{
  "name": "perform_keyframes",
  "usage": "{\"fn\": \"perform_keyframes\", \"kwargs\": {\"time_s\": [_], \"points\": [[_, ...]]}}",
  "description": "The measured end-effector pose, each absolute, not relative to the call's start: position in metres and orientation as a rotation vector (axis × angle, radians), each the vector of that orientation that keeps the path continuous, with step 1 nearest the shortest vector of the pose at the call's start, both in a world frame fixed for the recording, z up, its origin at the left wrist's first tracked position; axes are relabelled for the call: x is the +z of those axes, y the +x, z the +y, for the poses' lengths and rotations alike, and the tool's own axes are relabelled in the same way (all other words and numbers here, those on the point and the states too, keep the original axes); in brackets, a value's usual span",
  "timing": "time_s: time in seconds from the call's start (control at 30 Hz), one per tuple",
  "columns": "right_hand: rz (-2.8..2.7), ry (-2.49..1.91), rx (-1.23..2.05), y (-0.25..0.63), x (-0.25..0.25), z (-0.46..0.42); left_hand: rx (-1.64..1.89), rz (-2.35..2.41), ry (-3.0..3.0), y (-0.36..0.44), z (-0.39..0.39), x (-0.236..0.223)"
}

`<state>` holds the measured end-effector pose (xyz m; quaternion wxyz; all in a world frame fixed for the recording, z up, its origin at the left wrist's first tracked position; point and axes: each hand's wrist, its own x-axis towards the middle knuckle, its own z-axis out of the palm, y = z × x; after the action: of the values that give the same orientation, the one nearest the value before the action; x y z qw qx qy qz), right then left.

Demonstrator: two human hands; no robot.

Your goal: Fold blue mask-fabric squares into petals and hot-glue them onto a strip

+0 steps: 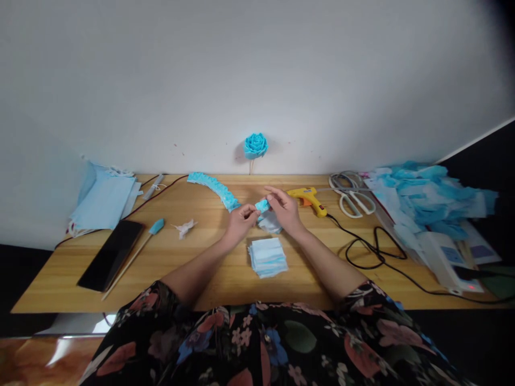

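Note:
Between my two hands is a small light-blue folded piece of mask fabric (pixel 263 206). My left hand (pixel 240 221) pinches its left end, and the fingertips of my right hand (pixel 285 208) grip its right side. Just below them, partly covered by my right hand, lies a pale blue-white fabric piece (pixel 270 223). Nearer to me is a stack of cut blue and white fabric squares (pixel 267 257). From behind my left hand a curved row of blue folded pieces (pixel 213 187) runs to the back edge of the table.
A blue fabric rose (pixel 255 146) stands at the wall. A yellow glue gun (pixel 301 194), scissors (pixel 352 201) and a heap of blue fabric (pixel 426 198) are right. Masks (pixel 104 198), a phone (pixel 111 256) and a blue-tipped stick (pixel 134 256) lie left. A black cord (pixel 374 257) loops across the right.

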<state>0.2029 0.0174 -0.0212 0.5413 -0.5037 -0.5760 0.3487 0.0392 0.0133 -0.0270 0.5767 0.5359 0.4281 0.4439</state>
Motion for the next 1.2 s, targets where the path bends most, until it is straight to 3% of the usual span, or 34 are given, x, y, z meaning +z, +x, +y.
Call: {"fn": "perform_keyframes", "kwargs": {"time_s": [0.33, 0.6, 1.2], "points": [[-1.309, -1.162, 0.81, 0.206, -0.019, 0.019, 1.049, 0.98, 1.244, 0.039, 0.012, -0.023], [-1.144, -1.116, 0.726, 0.218, 0.01, 0.05, 1.04, 0.999, 1.215, 0.04, 0.012, -0.026], [-1.607, -1.23, 0.128, 0.213, 0.024, 0.129, 1.008, 1.077, 1.196, 0.043, 0.01, -0.021]]}}
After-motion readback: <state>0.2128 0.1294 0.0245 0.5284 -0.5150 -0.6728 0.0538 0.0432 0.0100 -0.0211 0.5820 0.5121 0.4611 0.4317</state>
